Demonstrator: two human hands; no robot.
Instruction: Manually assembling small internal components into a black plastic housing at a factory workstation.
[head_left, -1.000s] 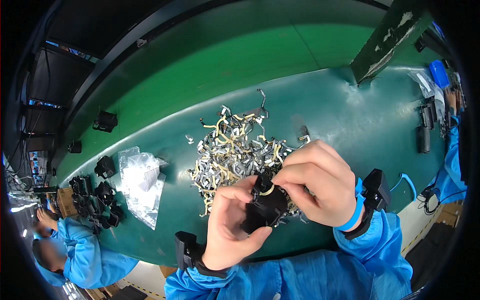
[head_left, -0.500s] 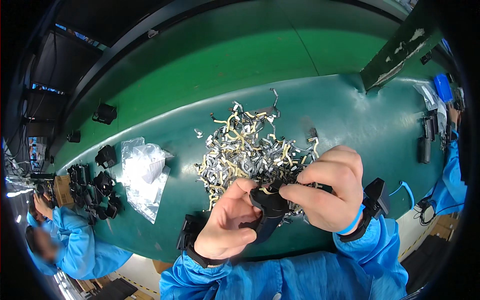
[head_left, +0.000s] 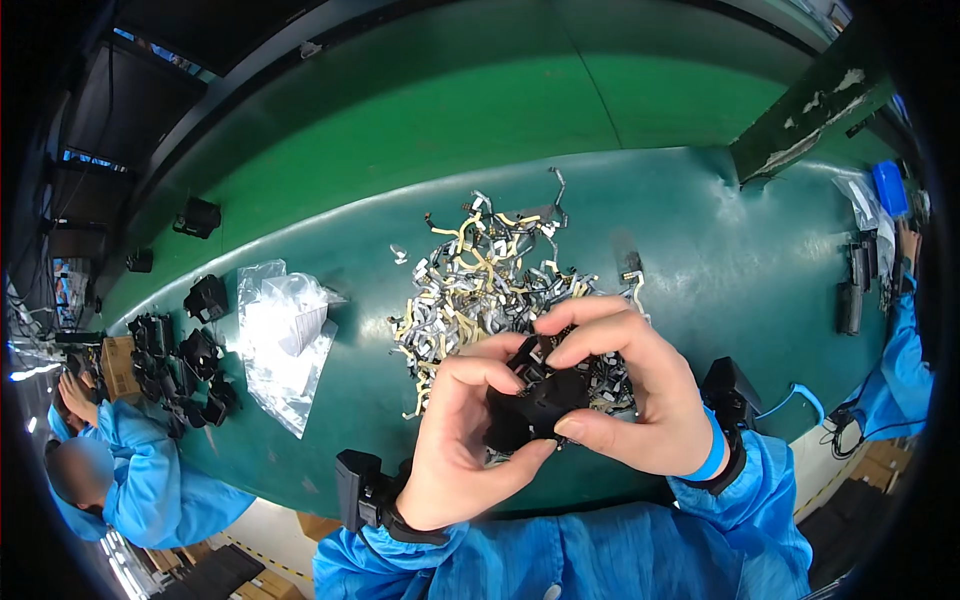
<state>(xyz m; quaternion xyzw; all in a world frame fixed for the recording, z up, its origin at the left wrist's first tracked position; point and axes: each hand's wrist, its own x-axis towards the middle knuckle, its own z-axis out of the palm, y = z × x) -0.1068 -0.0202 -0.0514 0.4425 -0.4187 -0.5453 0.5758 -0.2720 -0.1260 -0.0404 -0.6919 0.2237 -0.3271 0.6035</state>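
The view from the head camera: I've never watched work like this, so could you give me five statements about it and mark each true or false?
1. The bare left hand and bare right hand both touch the matte black molded part. True.

2. The clear plastic bag lies to the right of the loose heap of short grey, white and cream cables. False: the clear plastic bag lies to the left of the heap.

3. The heap lies on the dark green table. True.

4. The bright blue wristband is on the left wrist. False: the bright blue wristband is on the right wrist.

5. A blue box-shaped container stands at the picture's far left. False: it is at the far right.
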